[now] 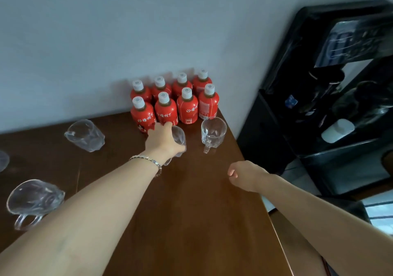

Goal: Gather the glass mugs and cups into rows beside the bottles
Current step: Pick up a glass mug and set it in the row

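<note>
Several red bottles with white caps stand in two rows against the wall at the table's far right corner. My left hand is wrapped around a clear glass mug standing just in front of the bottles. To its right a second glass mug stands upright, handle toward me. My right hand hovers near the table's right edge, fingers curled, holding nothing. Further left stand a glass cup and a handled glass mug; another glass is cut off by the left edge.
The brown wooden table ends at its right edge close to my right hand. A black water dispenser stands right of the table. A pale wall runs behind the bottles.
</note>
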`<action>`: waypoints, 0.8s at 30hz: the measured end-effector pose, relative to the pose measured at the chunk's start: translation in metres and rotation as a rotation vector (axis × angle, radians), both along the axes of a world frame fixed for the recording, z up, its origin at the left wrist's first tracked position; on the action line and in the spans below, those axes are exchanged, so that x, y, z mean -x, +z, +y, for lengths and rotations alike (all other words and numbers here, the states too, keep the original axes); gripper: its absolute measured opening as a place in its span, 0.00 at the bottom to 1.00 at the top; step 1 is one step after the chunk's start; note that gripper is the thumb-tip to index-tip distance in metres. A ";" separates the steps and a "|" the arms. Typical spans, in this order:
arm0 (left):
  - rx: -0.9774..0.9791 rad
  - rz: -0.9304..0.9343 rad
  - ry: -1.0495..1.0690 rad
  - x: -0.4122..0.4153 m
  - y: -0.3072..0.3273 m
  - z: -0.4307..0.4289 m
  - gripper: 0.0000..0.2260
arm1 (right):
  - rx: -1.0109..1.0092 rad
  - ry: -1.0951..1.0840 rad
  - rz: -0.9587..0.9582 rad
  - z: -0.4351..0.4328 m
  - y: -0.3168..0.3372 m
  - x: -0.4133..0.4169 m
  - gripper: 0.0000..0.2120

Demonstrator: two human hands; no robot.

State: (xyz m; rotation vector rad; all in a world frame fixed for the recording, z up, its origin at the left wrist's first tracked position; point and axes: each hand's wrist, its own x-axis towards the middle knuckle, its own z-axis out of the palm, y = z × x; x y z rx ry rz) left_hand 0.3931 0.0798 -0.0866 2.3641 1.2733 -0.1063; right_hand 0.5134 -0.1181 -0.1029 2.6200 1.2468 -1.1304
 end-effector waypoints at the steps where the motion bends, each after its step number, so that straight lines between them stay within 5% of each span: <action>1: -0.008 -0.002 0.002 -0.005 -0.003 0.002 0.30 | -0.005 0.003 0.007 0.001 -0.004 -0.003 0.14; 15: 0.010 0.134 -0.082 -0.013 0.000 -0.003 0.42 | 0.048 0.040 0.043 0.001 -0.011 0.003 0.15; 21: -0.076 0.207 -0.178 0.070 0.042 -0.024 0.16 | 0.046 0.097 0.005 0.010 0.015 0.046 0.14; 24: -0.003 0.313 -0.149 0.137 0.052 -0.024 0.12 | 0.030 0.172 -0.010 0.026 0.028 0.087 0.14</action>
